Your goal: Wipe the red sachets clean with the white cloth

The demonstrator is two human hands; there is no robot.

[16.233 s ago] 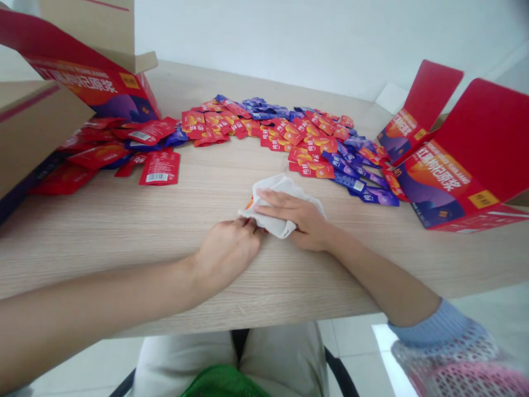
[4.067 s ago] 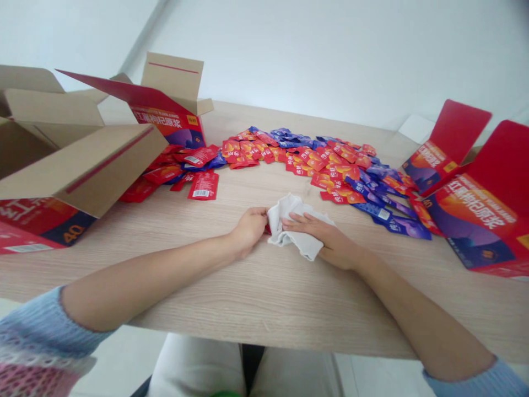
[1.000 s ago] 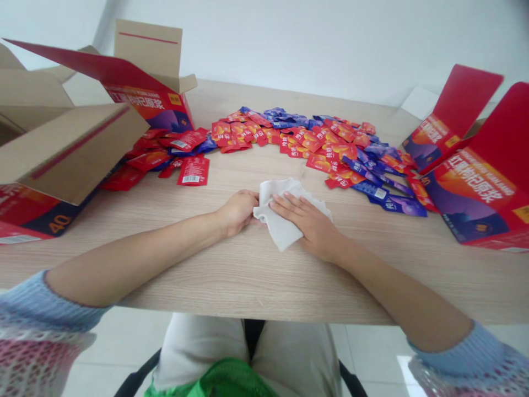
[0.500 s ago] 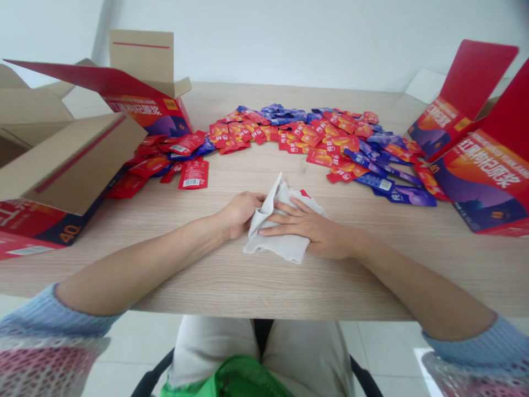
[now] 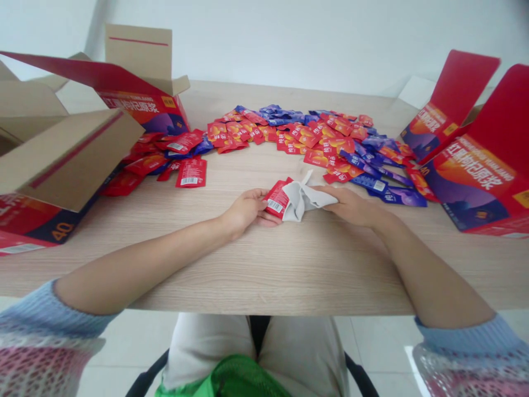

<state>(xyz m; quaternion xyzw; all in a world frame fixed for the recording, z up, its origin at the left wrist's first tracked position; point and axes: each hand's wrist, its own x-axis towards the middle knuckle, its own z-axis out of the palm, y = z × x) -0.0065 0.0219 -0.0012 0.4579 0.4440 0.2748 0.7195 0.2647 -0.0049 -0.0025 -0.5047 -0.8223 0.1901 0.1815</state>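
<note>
Between my hands, above the near middle of the table, is a red sachet (image 5: 276,199) with its barcode side up. My left hand (image 5: 250,210) grips the sachet's left side, thumb on top and fingers beneath. A crumpled white cloth (image 5: 301,199) covers the sachet's right end. My right hand (image 5: 345,205) is closed on the cloth's right part; some of its fingers are hidden. Just beyond lie red sachets (image 5: 328,144) and blue sachets (image 5: 384,184) in a loose heap. Another group of red sachets (image 5: 190,172) rests to the left.
Open cardboard boxes stand on the wooden table (image 5: 231,275): a near left box (image 5: 49,182), a far left box (image 5: 144,110), a near right box (image 5: 483,176) and a far right box (image 5: 433,121). A white wall (image 5: 289,44) is behind. The table's front edge is close to my lap.
My right hand has gone from lying flat on the cloth to gripping it farther right. The cloth is bunched up, uncovering the red sachet in my left hand.
</note>
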